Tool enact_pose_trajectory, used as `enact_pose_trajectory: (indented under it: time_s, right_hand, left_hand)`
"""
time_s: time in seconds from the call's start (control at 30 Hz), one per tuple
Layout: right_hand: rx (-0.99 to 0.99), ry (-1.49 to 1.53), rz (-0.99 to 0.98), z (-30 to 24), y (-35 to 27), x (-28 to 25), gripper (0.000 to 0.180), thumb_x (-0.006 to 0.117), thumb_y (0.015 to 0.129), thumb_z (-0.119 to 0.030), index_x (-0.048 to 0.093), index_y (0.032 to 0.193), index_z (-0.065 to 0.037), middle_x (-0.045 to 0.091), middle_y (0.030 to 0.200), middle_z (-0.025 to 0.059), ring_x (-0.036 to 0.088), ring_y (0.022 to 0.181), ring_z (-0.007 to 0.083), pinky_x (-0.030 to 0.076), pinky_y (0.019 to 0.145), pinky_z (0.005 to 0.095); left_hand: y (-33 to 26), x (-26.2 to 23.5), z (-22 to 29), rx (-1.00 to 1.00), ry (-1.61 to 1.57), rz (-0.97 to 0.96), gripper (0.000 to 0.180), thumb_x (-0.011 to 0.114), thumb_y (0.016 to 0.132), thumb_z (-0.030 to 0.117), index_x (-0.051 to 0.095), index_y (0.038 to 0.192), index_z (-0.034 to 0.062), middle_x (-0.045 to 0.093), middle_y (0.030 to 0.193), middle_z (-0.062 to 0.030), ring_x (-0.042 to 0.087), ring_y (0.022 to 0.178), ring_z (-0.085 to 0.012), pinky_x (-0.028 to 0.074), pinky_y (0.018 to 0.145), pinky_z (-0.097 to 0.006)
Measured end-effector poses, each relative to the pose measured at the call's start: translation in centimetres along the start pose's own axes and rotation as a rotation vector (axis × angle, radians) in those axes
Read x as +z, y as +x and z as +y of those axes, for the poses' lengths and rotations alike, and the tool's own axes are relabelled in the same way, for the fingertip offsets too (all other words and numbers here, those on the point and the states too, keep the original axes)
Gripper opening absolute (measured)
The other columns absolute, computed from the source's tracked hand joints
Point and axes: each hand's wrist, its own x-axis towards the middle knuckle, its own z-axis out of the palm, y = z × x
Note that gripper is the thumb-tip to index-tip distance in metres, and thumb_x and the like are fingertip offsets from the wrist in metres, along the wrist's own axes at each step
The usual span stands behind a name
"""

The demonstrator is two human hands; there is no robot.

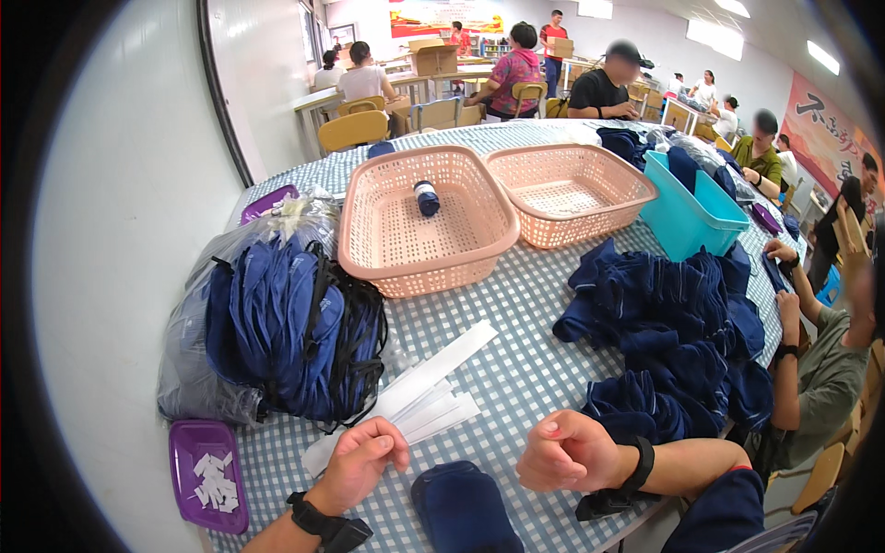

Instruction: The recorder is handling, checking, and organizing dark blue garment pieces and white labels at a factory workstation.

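Note:
My left hand (365,461) hovers over the table with fingers curled in and thumb against them; nothing shows in it. Across from it, my right hand (573,452) is also closed, fingers bent toward the palm, with no object visible. Between and below them lies a flat, folded navy cloth piece (466,509) with a rounded far end, touched by neither hand. Long white paper strips (429,392) are fanned out just beyond my left hand. Past my right hand is a heap of navy cloth pieces (659,318) with thin light edging.
At left, blue padded pieces with black straps (277,323) spill from a clear bag (184,359). A purple tray (182,465) holds white slips. One pink basket (429,267) contains a banded navy roll (426,198); another basket (590,226) and a turquoise bin (696,221) adjoin. Co-workers sit at right.

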Motion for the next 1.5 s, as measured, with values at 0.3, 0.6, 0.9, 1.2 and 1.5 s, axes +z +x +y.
enact_pose_trajectory:
  time_s: [0.3, 0.6, 0.9, 1.2, 1.5]
  right_hand:
    - [0.017, 0.037, 0.024, 0.07, 0.22, -0.02, 0.051, 0.031, 0.100, -0.023, 0.049, 0.055, -0.008, 0.044, 0.048, 0.0013, 0.037, 0.048, 0.0119, 0.032, 0.049, 0.0255]
    - [-0.007, 0.039, -0.033, 0.23, 0.06, -0.45, 0.046, 0.033, 0.100, -0.022, 0.056, 0.062, -0.008, 0.046, 0.048, -0.0008, 0.040, 0.049, 0.0107, 0.034, 0.051, 0.0261]
    - [-0.003, 0.023, -0.023, 0.06, -0.08, -0.04, 0.046, 0.033, 0.100, -0.022, 0.055, 0.061, -0.009, 0.046, 0.047, -0.0013, 0.039, 0.048, 0.0107, 0.034, 0.051, 0.0260]
    - [-0.008, 0.009, 0.002, -0.03, -0.15, -0.01, 0.047, 0.033, 0.100, -0.021, 0.054, 0.060, -0.010, 0.045, 0.047, -0.0014, 0.040, 0.049, 0.0112, 0.034, 0.051, 0.0264]
    - [-0.015, 0.028, 0.016, -0.07, -0.46, 0.12, 0.047, 0.032, 0.100, -0.021, 0.055, 0.061, -0.009, 0.045, 0.047, -0.0010, 0.040, 0.049, 0.0117, 0.034, 0.051, 0.0266]
  left_hand:
    - [-0.30, -0.04, 0.06, -0.008, 0.002, 0.014, 0.019, 0.056, 0.095, 0.018, 0.061, 0.097, -0.0003, 0.064, 0.085, -0.0086, 0.059, 0.080, -0.0159, 0.047, 0.078, -0.030]
    - [-0.12, 0.00, -0.04, -0.004, -0.001, 0.000, 0.019, 0.055, 0.096, 0.018, 0.061, 0.098, -0.0002, 0.065, 0.086, -0.0087, 0.060, 0.080, -0.0158, 0.048, 0.078, -0.030]
    - [-0.06, 0.06, -0.01, -0.005, -0.011, -0.010, 0.019, 0.056, 0.096, 0.018, 0.061, 0.097, 0.0000, 0.065, 0.086, -0.0086, 0.060, 0.080, -0.0159, 0.048, 0.078, -0.030]
    - [0.20, 0.13, -0.12, -0.004, 0.004, 0.021, 0.015, 0.058, 0.094, 0.016, 0.059, 0.093, 0.0009, 0.064, 0.083, -0.0097, 0.060, 0.075, -0.0180, 0.048, 0.074, -0.034]
    - [0.49, 0.14, -0.19, -0.017, -0.012, -0.022, 0.019, 0.056, 0.095, 0.018, 0.061, 0.096, 0.0000, 0.065, 0.085, -0.0085, 0.059, 0.079, -0.0159, 0.047, 0.078, -0.030]
